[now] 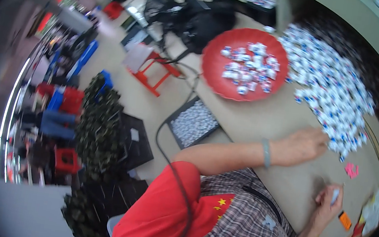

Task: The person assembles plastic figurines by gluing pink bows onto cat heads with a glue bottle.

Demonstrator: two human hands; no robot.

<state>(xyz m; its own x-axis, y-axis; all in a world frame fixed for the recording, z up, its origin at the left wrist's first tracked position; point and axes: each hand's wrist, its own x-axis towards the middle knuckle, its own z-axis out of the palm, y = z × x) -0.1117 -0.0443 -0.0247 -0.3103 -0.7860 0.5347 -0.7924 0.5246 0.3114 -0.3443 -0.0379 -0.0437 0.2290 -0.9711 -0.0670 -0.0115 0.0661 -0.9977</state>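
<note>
A beige table [278, 117] fills the right half of the view, tilted by the head's turn, with a pale green wall far right behind it. Left of the table the floor holds a red stool [155, 71], a dark tray of small white pieces [194, 122], stacks of dark trays [100, 125] and red and blue crates [67, 98] further left; a black cable [165, 149] runs across the floor and up over the red sleeve, and a black bag [199, 19] lies at the table's far left corner. On the table sits one round red tray [216, 68] carrying some two dozen small white-and-blue packets, and just right of it one large pile [331, 86] of the same packets, far too many to count, spreading toward the near right edge. The left hand [303, 145], a grey band on its wrist, reaches out with fingers bent down onto the near edge of the pile, touching packets; whether it grips one cannot be told. The right hand [328, 203], nearer and well apart from the pile, has its fingers curled around one small white piece [335, 195]. Near it lie one pink scrap [351, 169], one orange item [345, 220] and some crumpled paper [375, 205] at the right edge.
</note>
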